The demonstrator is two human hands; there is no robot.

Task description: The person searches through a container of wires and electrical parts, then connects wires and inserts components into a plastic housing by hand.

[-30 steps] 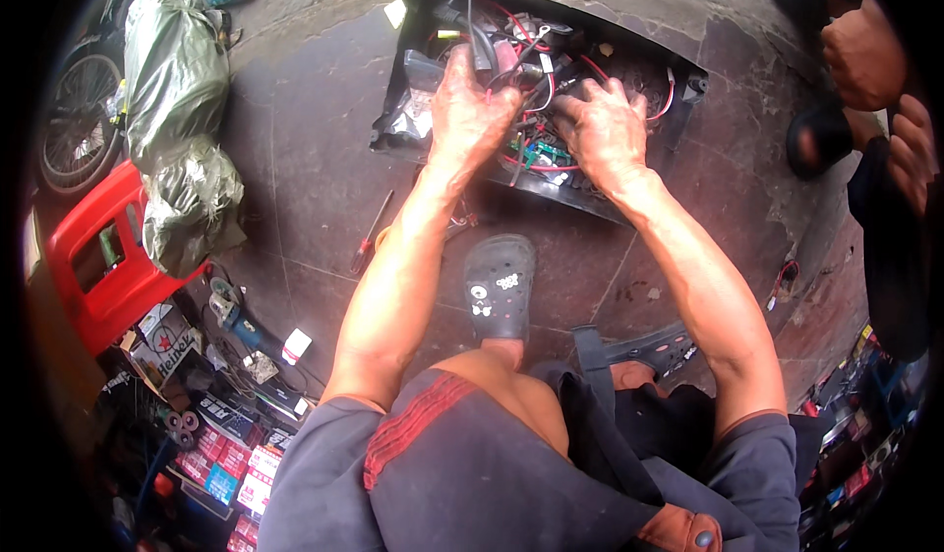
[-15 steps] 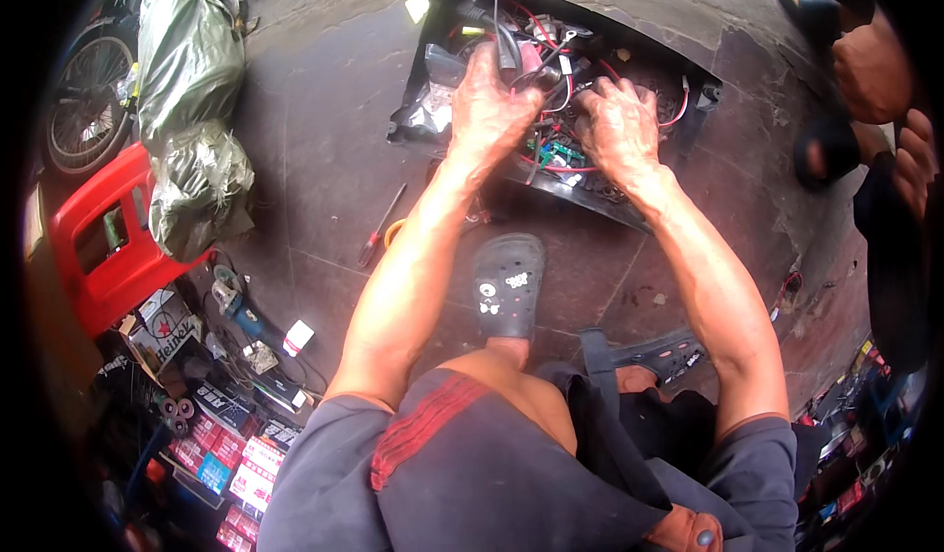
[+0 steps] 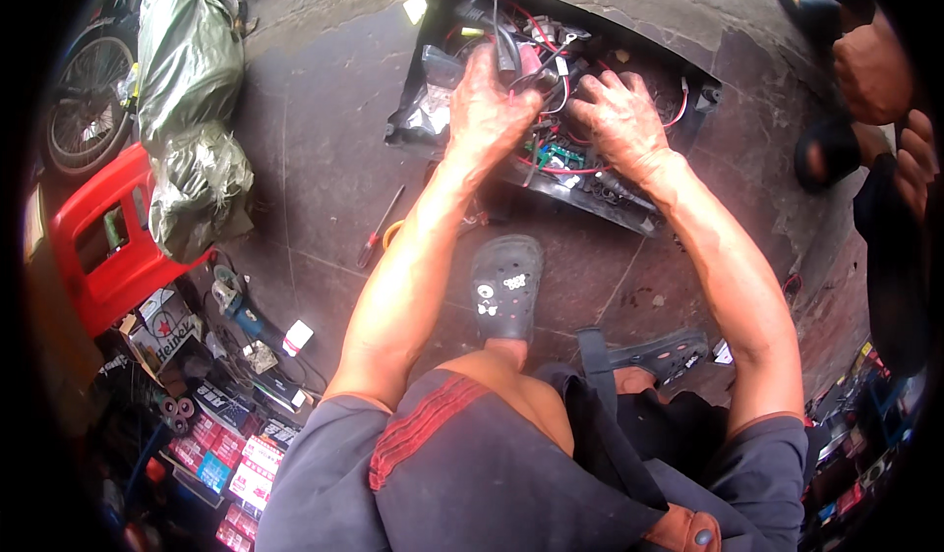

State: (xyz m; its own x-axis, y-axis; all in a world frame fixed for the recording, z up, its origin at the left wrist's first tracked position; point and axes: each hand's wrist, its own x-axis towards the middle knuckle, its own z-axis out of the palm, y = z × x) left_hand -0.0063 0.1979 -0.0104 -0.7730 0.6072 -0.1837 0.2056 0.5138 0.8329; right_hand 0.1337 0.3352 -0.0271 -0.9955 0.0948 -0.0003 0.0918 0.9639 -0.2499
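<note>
Tangled black and red wires point(image 3: 508, 53) are lying in a shallow black tray point(image 3: 582, 199), likely handling light and flexible, best held by their insulation. The left hand point(image 3: 493, 110) and right hand point(image 3: 623, 124) are resting among them; whether fingers are clamping, I cannot tell. A green circuit board point(image 3: 557, 153) is crowding them; a red-handled screwdriver point(image 3: 369, 248) is lying outside.

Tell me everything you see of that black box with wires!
The black box is shallow, with low walls, maybe plastic or metal. It lies slantwise on the dark floor, open side up. Tangled wires and a green circuit board lie inside. The left hand and right hand reach in; whether they touch its walls is unclear.
</note>
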